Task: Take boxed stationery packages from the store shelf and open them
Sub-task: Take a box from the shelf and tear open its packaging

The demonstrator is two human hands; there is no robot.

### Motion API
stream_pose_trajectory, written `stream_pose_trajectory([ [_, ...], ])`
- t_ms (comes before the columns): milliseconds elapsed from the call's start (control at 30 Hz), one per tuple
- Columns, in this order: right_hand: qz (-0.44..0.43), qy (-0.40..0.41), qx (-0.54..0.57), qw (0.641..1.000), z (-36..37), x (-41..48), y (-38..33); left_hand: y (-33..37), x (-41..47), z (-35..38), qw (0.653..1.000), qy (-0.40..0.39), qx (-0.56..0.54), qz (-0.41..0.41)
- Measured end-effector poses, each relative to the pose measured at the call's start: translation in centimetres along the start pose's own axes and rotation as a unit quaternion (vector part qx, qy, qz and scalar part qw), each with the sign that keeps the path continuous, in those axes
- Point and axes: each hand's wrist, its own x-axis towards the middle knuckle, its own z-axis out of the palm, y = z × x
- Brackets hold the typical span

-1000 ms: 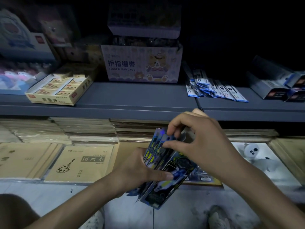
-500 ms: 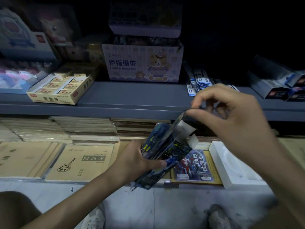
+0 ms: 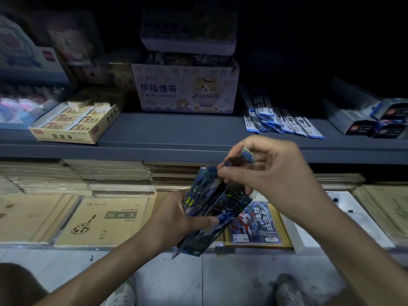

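My left hand grips a dark blue printed stationery box around its lower half, thumb across the front, tilted with its top toward the shelf. My right hand is at the box's upper end, fingers pinched on the top flap, which stands lifted away from the box. The box is held in the air in front of the lower shelf. What is inside the box is hidden.
The grey upper shelf carries a yellow eraser box, a finger bandage carton, blue refill packs and dark boxes. Below lie stacked tan notebooks, a colourful paper pack and a white box.
My right hand pulled the top flap up and away, then came back down closer to the box's open end. My left hand keeps the box, now tilted more upright.
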Motion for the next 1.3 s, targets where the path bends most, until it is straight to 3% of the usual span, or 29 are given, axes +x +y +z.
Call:
stream_pose_trajectory([
  [200, -0.068, 0.144, 0.042, 0.986, -1.9, 0.5, -1.1, -0.1, -0.3, -0.6, 1.000, 0.028, 0.007, -0.005],
  [433, -0.056, 0.267, 0.071, 0.959, -4.4, -0.1, -1.1, -0.1, -0.4, -1.1, 0.996, 0.093, 0.006, 0.000],
  [600, -0.042, 0.270, 0.076, 0.959, -5.2, -0.5, -0.8, -0.1, -0.4, -1.2, 0.992, 0.127, -0.019, 0.012],
  [867, -0.002, 0.258, 0.073, 0.963, -3.7, -1.0, -1.6, 0.3, -0.8, -1.1, 0.987, 0.141, 0.044, 0.055],
  [1033, 0.021, 0.228, -0.002, 0.974, -1.1, -1.1, -3.0, 1.1, -2.2, -1.8, 0.988, 0.126, 0.015, 0.091],
  [1167, 0.055, 0.214, -0.171, 0.960, 1.6, -0.8, -3.0, 1.3, -3.0, -2.5, 0.987, 0.124, -0.002, 0.103],
  [1300, 0.135, 0.169, -0.180, 0.960, 2.4, -0.3, -4.3, 1.4, -3.5, -3.5, 0.990, 0.113, -0.024, 0.080],
])
